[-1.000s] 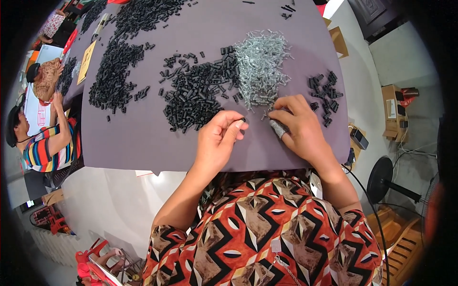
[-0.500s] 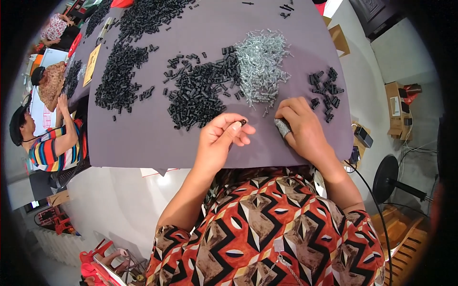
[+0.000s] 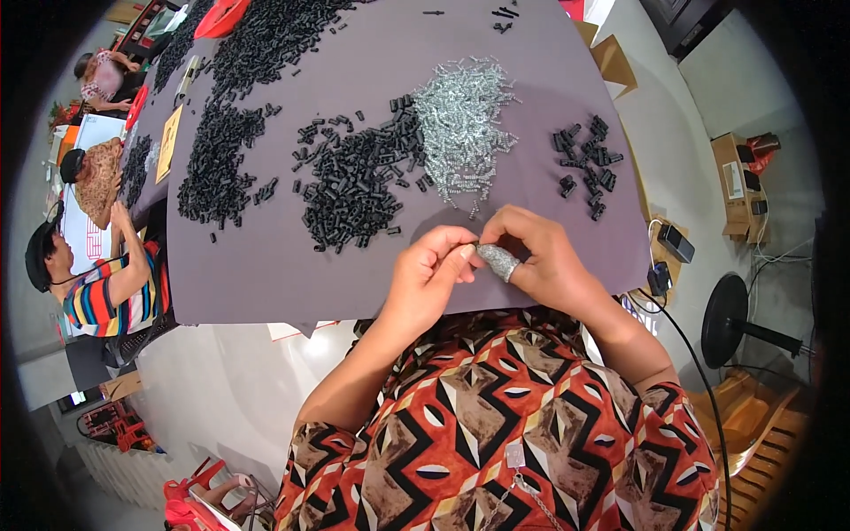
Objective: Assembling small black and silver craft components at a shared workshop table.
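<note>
A grey-purple cloth covers the big table (image 3: 266, 288), its near edge hanging over a pale, smooth floor (image 3: 212, 398) that throws the light back in a white glare. On the right, a plain light wall (image 3: 753, 80) adjoins a dark panelled piece (image 3: 686, 22), door or cabinet, I can't tell. Cardboard boxes (image 3: 728, 177) stand along that side, near a round black base on a pole (image 3: 724, 320) and slatted wooden furniture (image 3: 768, 465). Red plastic furniture (image 3: 188, 509) sits at the lower left.
</note>
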`<state>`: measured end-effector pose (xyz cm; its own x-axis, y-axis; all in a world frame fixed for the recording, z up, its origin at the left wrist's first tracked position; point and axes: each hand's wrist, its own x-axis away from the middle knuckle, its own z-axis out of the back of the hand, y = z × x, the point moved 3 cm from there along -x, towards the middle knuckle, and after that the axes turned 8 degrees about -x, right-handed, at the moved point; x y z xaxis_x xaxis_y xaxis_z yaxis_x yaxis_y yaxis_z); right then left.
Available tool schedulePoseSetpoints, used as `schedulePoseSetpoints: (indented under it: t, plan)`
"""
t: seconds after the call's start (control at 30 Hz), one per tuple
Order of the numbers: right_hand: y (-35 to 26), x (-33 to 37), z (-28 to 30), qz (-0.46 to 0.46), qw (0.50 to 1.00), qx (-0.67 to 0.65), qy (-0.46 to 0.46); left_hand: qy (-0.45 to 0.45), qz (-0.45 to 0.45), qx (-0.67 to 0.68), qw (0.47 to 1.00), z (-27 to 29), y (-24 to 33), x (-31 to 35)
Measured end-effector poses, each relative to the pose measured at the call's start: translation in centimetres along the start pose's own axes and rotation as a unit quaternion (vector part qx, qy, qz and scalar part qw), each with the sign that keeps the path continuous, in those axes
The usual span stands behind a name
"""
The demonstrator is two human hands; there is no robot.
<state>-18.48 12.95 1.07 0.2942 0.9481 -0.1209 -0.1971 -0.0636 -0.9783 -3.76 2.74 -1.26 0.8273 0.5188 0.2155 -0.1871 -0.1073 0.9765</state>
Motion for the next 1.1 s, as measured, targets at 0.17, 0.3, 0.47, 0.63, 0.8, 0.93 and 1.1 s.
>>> schedulePoseSetpoints:
  t: [0.17,0.3,0.47,0.63,0.8,0.93,1.1]
  plan:
    - [0.0,-0.1,0.4,0.001,1.000,0.013,0.027,-0.008,-0.011,-0.001,1.000,0.1,0.3,0.0]
    - [0.2,-0.3,0.3,-0.046,0.999,-0.023,-0.011,-0.014,-0.003,-0.011,1.000,0.1,0.3,0.1]
    - [1.0,-0.1,0.4,-0.075,0.996,-0.039,-0.037,-0.015,-0.018,-0.086,0.996,-0.2,-0.3,0.0]
    - [1.7,0.1,0.4,-0.167,0.958,-0.224,-0.063,-0.059,-0.016,-0.116,0.991,0.2,0.3,0.2]
    - [2.0,-0.1,0.4,-0.185,0.949,-0.240,-0.092,-0.106,-0.057,-0.105,0.987,0.6,0.4,0.4]
    - [1.6,-0.3,-0.2,-0.224,0.916,-0.310,-0.120,-0.167,-0.013,-0.019,0.986,1.0,0.9,1.1]
    - [0.3,-1.5,-1.8,-0.212,0.916,-0.293,-0.176,-0.124,0.040,0.076,0.988,2.9,0.7,3.1]
